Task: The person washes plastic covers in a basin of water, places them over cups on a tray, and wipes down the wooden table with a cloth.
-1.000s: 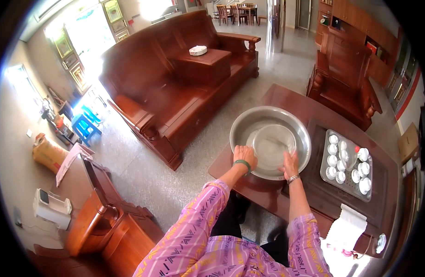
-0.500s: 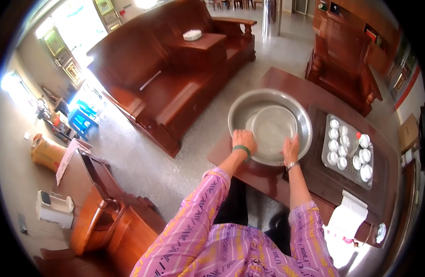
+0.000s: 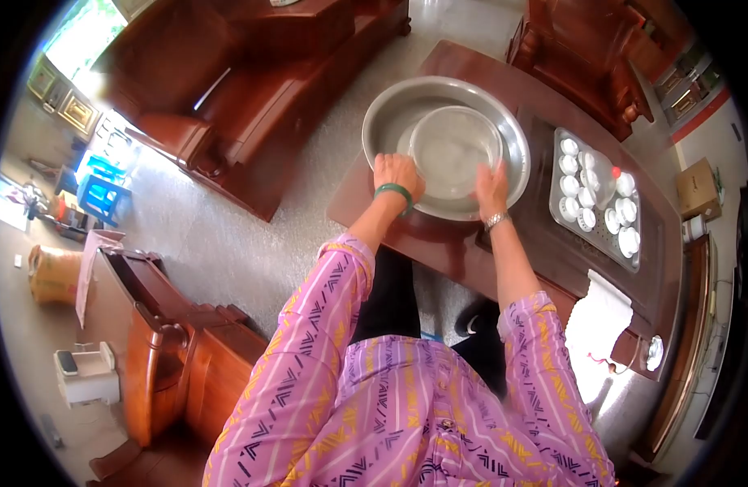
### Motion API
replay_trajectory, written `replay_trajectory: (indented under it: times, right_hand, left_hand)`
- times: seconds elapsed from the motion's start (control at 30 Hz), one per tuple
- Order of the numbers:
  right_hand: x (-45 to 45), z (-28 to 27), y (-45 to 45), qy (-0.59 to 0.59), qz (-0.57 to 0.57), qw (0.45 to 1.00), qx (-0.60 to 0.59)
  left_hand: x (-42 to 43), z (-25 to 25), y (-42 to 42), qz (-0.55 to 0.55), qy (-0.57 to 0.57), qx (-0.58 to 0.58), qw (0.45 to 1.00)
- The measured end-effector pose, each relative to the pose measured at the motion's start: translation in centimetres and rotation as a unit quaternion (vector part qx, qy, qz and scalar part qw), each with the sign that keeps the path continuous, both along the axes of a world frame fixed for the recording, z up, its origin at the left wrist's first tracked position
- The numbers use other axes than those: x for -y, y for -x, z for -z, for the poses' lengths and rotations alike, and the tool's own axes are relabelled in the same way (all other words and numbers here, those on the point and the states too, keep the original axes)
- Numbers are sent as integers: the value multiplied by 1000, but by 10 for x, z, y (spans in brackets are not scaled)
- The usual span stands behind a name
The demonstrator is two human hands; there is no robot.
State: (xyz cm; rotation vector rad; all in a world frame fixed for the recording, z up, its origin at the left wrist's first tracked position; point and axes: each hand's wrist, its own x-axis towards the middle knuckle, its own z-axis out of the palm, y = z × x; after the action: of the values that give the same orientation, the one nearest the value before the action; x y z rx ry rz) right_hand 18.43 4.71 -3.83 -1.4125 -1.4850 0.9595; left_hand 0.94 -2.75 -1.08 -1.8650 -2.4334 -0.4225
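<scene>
A large metal basin rests on the dark red wooden table. Inside it sits a smaller round pale-grey basin; whether its bottom is mesh or solid I cannot tell. My left hand, with a green bangle at the wrist, closes on the small basin's left rim. At the opposite side, my right hand grips the right rim, fingers pointing away from me. A metal watch band circles that wrist. The fingertips of my left hand are partly hidden.
To the right, a metal tray carries several white cups and a clear vessel. A white cloth hangs at the table's near edge. A wooden sofa, an armchair and blue stools stand around.
My view has tilted down, so the table and basins appear higher and slightly left in the picture. Both hands stay at the small basin's rim.
</scene>
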Motion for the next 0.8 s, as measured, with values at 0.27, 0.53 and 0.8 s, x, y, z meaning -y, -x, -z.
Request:
replay_trajectory:
  times: [0.27, 0.53, 0.8]
  right_hand:
    - [2, -12, 2, 39, -11, 997, -60]
    - [10, -18, 2, 23, -9, 996, -84]
    - [-5, 8, 1, -18, 14, 1000, -8]
  left_hand:
    - [0, 4, 2, 2, 2, 12, 1000]
    - [3, 3, 1, 19, 49, 26, 998]
    - [1, -2, -1, 4, 32, 16, 999]
